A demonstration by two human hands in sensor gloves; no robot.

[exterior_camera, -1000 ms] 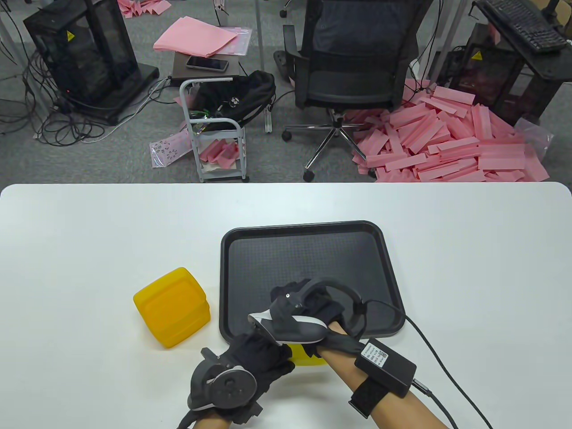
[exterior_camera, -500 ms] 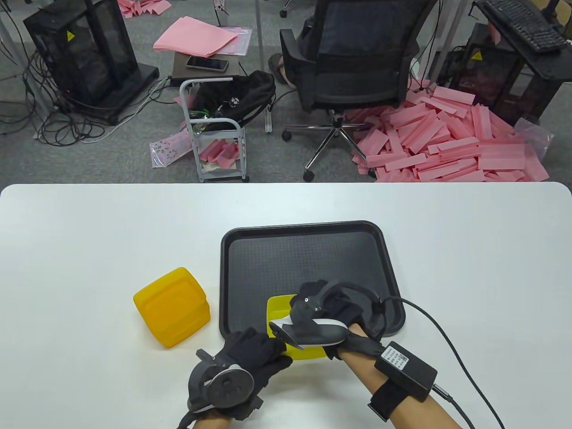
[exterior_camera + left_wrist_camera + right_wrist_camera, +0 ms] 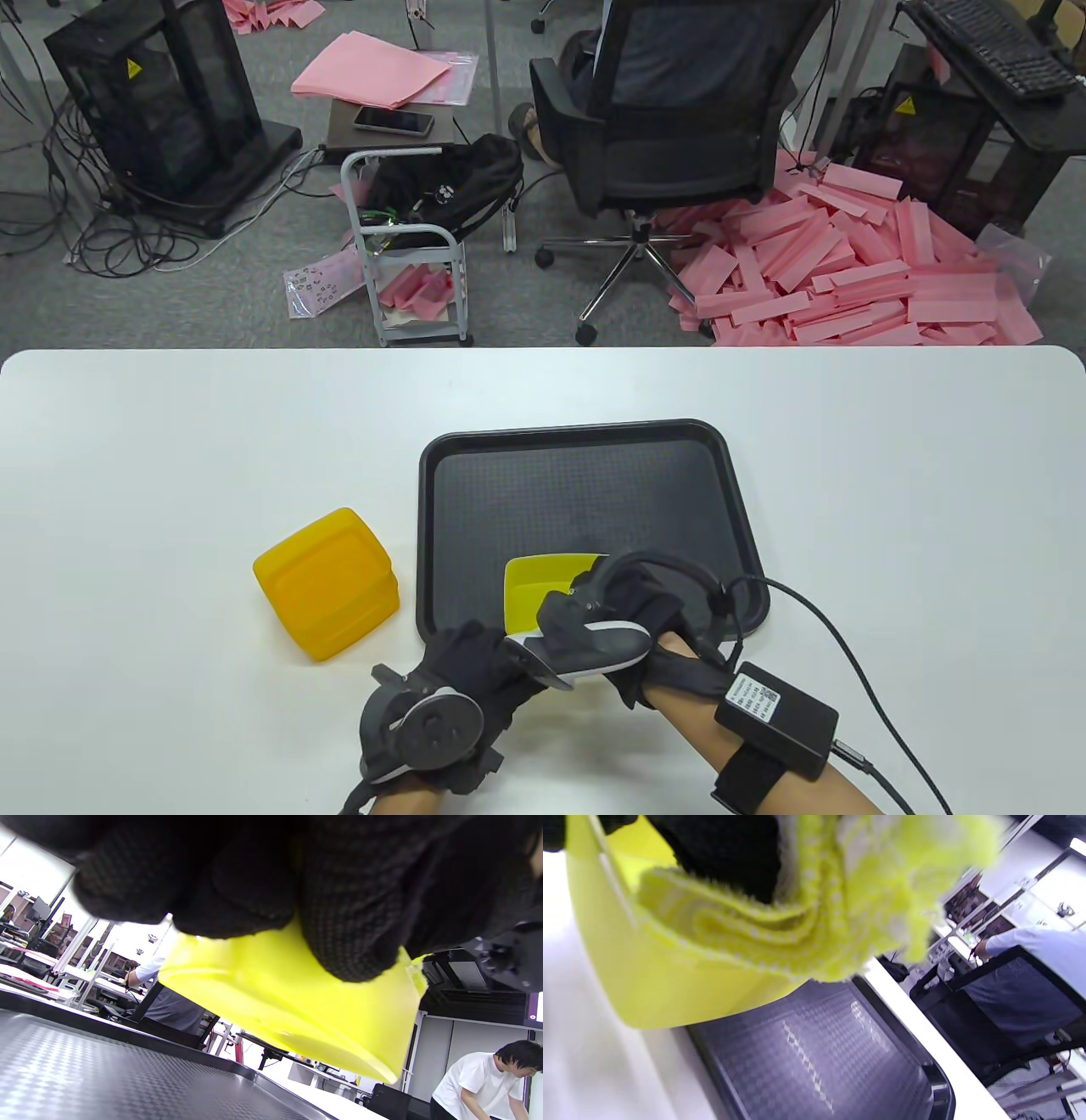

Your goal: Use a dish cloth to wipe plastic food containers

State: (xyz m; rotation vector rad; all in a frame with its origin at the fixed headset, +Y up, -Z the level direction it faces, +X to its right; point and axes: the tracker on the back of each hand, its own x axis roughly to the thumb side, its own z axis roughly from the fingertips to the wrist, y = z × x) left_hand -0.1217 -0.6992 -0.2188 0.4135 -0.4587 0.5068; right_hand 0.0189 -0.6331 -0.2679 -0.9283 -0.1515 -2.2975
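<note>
My left hand [image 3: 475, 671] grips a yellow-green plastic container [image 3: 539, 586] by its near edge and holds it tilted above the front of the black tray [image 3: 585, 475]; the container fills the left wrist view [image 3: 297, 1001], with my gloved fingers [image 3: 348, 921] over its edge. My right hand [image 3: 628, 611] holds a yellow-green dish cloth [image 3: 797, 921] bunched against the container [image 3: 649, 984]. The cloth is hidden under the hand in the table view. An orange-yellow container [image 3: 327, 584] sits upside down on the white table, left of the tray.
The tray's raised rim [image 3: 937, 1086] runs beside the hands. A cable [image 3: 848, 671] trails from my right wrist pack [image 3: 776, 709] over the table's front right. Beyond the far table edge are an office chair [image 3: 670, 127] and pink foam.
My right hand has slid back toward me over the container, uncovering its far part. The container has risen over the tray's front. My left hand keeps its grip.
</note>
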